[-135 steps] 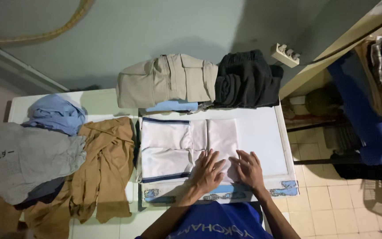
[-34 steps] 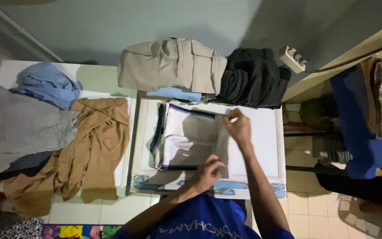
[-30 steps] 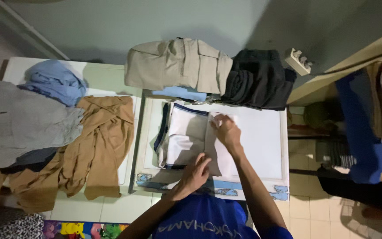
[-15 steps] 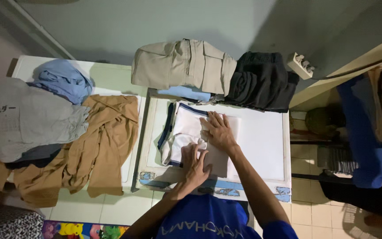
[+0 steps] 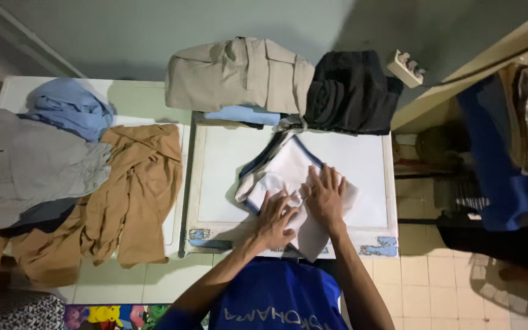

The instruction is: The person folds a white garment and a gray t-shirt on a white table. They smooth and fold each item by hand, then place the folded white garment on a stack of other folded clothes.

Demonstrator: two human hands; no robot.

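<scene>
Both hands flat, fingers spread, palms down on a white garment with dark blue trim [image 5: 282, 174], partly folded, lying near the near edge of a white table [image 5: 221, 183] with chipped corners. Left hand [image 5: 276, 218] on the near-left part of the cloth, right hand [image 5: 325, 195] just beside it to the right, thumbs almost touching. Nothing pinched; both simply pressed onto the fabric. One fold of the garment hanging over the near edge of the table, just under the wrists.

At the far edge of the table, a folded beige garment [image 5: 239, 76] resting on a light blue folded piece [image 5: 242, 114], and to its right, touching, a black folded garment [image 5: 352, 91]. Farther right, a small pale block with pegs [image 5: 406, 67] on a wooden ledge.

On the left, a second white surface [image 5: 135, 98] covered with loose clothes: a crumpled light blue shirt [image 5: 68, 110] at the far side, a grey garment [image 5: 32, 168] below it, and a tan garment [image 5: 132, 189] sprawled just beside the table. At far right, dark blue clothing [image 5: 502, 165] hanging. Tiled floor [image 5: 429, 287] underneath.
</scene>
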